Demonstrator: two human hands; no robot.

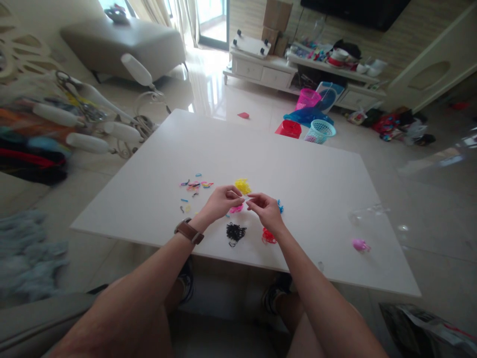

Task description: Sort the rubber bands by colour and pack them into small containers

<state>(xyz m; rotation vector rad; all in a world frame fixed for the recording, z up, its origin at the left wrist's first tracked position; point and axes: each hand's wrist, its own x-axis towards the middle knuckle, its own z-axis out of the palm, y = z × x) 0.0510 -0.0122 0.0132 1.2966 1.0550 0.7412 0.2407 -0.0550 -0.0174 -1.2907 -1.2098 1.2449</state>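
Both hands meet above the white table, thumbs and fingers pinched close to each other. My left hand, with a brown watch strap at its wrist, is closed over a pink pile. My right hand is closed too, its fingertips almost touching the left ones; anything between them is too small to make out. Around them lie sorted piles of small band-like pieces: yellow beyond, black nearer me, red under my right wrist, and blue partly hidden by my right hand.
Mixed coloured pieces lie scattered to the left. A pink-purple toy and a clear transparent object are on the right side. Beyond the far edge, a red bin and a light blue basket stand on the floor.
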